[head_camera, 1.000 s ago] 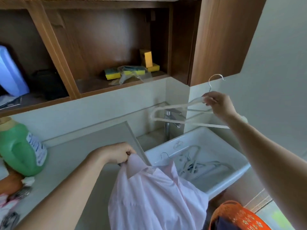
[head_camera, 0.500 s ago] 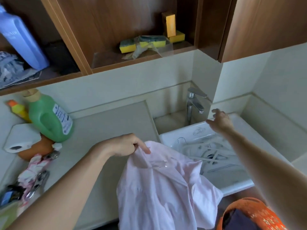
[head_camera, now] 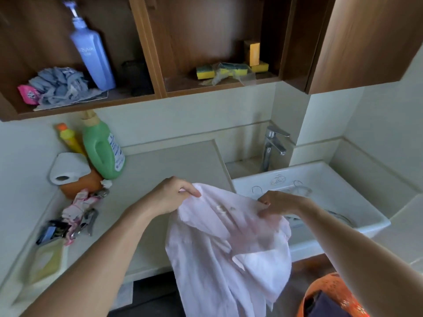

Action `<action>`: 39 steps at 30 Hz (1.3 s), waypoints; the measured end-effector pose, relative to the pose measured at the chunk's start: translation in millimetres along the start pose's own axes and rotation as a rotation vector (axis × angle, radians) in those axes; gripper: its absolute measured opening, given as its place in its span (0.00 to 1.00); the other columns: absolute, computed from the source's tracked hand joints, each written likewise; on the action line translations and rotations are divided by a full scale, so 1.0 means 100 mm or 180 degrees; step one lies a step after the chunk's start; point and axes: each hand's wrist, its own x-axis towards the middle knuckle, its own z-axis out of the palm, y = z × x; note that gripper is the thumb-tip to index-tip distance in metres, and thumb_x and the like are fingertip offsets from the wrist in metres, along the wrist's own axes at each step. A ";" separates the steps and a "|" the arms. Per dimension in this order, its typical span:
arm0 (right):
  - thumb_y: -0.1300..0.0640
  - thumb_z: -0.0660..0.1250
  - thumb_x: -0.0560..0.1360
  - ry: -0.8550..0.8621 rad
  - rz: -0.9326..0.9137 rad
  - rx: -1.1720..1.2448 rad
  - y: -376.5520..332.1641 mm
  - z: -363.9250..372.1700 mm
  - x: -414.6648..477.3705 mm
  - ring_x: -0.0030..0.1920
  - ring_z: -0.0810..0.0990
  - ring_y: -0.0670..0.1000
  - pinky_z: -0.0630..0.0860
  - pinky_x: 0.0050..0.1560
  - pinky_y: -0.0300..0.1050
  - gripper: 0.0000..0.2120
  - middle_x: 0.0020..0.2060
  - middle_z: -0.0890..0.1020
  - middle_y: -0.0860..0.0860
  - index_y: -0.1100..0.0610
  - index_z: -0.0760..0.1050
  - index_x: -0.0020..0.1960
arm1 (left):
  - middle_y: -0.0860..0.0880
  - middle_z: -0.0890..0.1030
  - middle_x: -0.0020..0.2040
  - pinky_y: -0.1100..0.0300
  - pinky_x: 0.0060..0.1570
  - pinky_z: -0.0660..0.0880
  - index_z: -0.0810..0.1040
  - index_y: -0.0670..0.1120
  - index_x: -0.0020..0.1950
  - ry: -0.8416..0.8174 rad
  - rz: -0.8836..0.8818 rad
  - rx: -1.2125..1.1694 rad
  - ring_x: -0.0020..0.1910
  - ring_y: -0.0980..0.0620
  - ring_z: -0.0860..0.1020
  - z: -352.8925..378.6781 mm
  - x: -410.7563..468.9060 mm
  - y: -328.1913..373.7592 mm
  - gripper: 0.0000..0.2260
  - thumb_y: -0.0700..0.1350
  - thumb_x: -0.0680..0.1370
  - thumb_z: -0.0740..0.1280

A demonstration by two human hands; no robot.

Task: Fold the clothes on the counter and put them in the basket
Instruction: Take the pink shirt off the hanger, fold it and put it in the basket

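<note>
A pale pink shirt [head_camera: 219, 252] hangs in the air in front of the counter [head_camera: 164, 165] and the sink. My left hand [head_camera: 174, 193] pinches its upper left edge near the collar. My right hand [head_camera: 277, 203] grips the shirt's upper right edge, over the sink's front rim. The lower part of the shirt drops below the counter edge. An orange basket [head_camera: 329, 291] stands on the floor at the bottom right, with dark clothing inside it; my right forearm hides part of it.
A white sink [head_camera: 357, 197] with several white hangers in it lies right of the counter, a tap [head_camera: 273, 147] behind it. A green detergent bottle [head_camera: 103, 149], toilet roll [head_camera: 67, 168] and small clutter crowd the counter's left. Wooden shelves [head_camera: 160, 94] hang overhead.
My right hand dropped the white hanger into the sink, then came back and took hold of the shirt's right edge. My view tilted down.
</note>
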 end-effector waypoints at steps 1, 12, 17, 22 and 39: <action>0.50 0.69 0.71 0.0025 0.0056 -0.0060 -0.07 0.02 -0.11 0.52 0.79 0.50 0.75 0.49 0.44 0.17 0.52 0.81 0.47 0.46 0.79 0.60 | 0.62 0.84 0.52 0.72 0.54 0.69 0.85 0.62 0.42 0.0099 -0.0104 -0.0051 0.56 0.63 0.78 -0.03 -0.14 -0.09 0.21 0.37 0.78 0.63; 0.69 0.52 0.74 -0.0250 0.0101 0.0230 -1.59 0.09 -1.19 0.36 0.86 0.55 0.84 0.42 0.49 0.16 0.32 0.85 0.57 0.60 0.71 0.58 | 0.47 0.80 0.60 0.62 0.47 0.71 0.84 0.49 0.56 0.1168 -0.0890 0.0383 0.52 0.46 0.78 -0.36 -1.92 -0.62 0.22 0.32 0.79 0.54; 0.65 0.60 0.82 0.0105 -0.0351 0.0947 -2.02 -0.35 -1.51 0.26 0.75 0.50 0.77 0.29 0.44 0.07 0.33 0.74 0.55 0.60 0.76 0.48 | 0.44 0.78 0.59 0.58 0.45 0.72 0.83 0.55 0.52 0.1913 -0.0845 0.0396 0.52 0.42 0.78 -0.87 -2.10 -0.58 0.22 0.32 0.78 0.56; 0.58 0.58 0.83 0.0281 -0.0955 0.2185 -2.27 -1.08 -1.66 0.25 0.68 0.49 0.69 0.24 0.40 0.10 0.28 0.72 0.53 0.61 0.77 0.53 | 0.41 0.79 0.61 0.51 0.50 0.78 0.81 0.52 0.62 0.2933 -0.0404 0.0401 0.55 0.39 0.79 -1.50 -1.86 -0.23 0.27 0.29 0.75 0.55; 0.66 0.57 0.80 0.1096 -0.0890 0.0762 -1.72 -0.89 1.33 0.60 0.79 0.57 0.64 0.44 0.33 0.18 0.61 0.82 0.53 0.55 0.78 0.64 | 0.37 0.77 0.45 0.62 0.27 0.74 0.73 0.44 0.56 0.1124 -0.2352 -0.1163 0.34 0.45 0.76 -0.94 0.43 -1.08 0.14 0.30 0.77 0.55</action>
